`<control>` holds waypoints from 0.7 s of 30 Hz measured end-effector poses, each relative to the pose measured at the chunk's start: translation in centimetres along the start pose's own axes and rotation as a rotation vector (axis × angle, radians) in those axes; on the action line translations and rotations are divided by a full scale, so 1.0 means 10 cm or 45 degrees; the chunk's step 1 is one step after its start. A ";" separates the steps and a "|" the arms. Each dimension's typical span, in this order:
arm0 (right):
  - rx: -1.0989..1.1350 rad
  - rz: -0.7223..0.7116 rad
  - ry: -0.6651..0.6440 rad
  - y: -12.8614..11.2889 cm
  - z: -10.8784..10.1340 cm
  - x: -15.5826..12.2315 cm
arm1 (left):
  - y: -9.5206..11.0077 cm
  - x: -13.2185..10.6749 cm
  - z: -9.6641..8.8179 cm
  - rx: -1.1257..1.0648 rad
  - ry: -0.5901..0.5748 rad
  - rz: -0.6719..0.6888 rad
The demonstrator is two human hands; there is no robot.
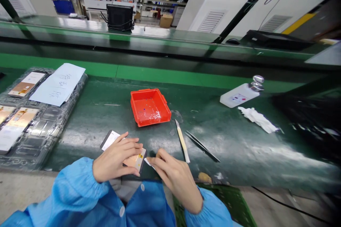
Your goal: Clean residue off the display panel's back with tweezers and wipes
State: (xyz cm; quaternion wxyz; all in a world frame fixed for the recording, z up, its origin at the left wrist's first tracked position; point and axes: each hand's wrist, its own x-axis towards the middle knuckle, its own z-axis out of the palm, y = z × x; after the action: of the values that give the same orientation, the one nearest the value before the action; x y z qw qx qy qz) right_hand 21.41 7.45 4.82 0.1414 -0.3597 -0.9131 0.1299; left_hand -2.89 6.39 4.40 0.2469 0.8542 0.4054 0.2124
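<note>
A flat phone screen, with a copper-coloured back, a white sheet at its far end and a dark edge, lies at the front of the green bench. My left hand spans it, fingers along the upper edge and thumb at the lower one, hiding its middle. Just right of its end, my right hand is closed in a pinch on a small white wipe, most of which the fingers cover. Right of that hand lie a knife with a cream handle and metal tweezers.
A red bin with small scraps sits beyond my hands. On the left, a clear plastic tray holds more phone screens and a handwritten paper. A white pump bottle and crumpled tissue are at right. A raised ledge runs behind.
</note>
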 end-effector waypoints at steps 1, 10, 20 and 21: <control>-0.003 0.004 0.010 0.00 0.00 0.00 | 0.00 0.00 0.00 0.003 -0.004 0.001; 0.006 -0.022 0.010 0.01 0.00 0.01 | 0.01 0.01 -0.01 -0.005 -0.001 0.005; 0.007 -0.039 0.016 0.00 -0.04 0.04 | -0.01 0.00 0.00 -0.014 0.003 0.023; 0.009 -0.036 0.008 0.01 -0.04 0.04 | -0.01 0.00 0.00 -0.012 0.005 0.020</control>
State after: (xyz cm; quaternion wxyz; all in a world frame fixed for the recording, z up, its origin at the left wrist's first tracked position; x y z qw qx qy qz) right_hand 21.28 7.86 5.25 0.1473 -0.3466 -0.9172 0.1298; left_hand -2.95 6.49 4.38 0.2485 0.8558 0.3980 0.2179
